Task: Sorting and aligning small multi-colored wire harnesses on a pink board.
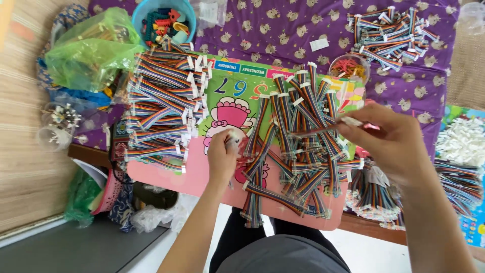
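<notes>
Over the pink board (166, 177), both hands, left (222, 151) and right (394, 141), pinch opposite ends of a rainbow ribbon cable (313, 130).

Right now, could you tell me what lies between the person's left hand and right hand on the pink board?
In the head view, loose rainbow ribbon cables with white connectors lie crisscrossed between the left hand and right hand on the pink board.

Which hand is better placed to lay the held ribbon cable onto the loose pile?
Probably the right hand: it already pinches the ribbon cable just above the loose pile. The left hand presses beside it.
</notes>
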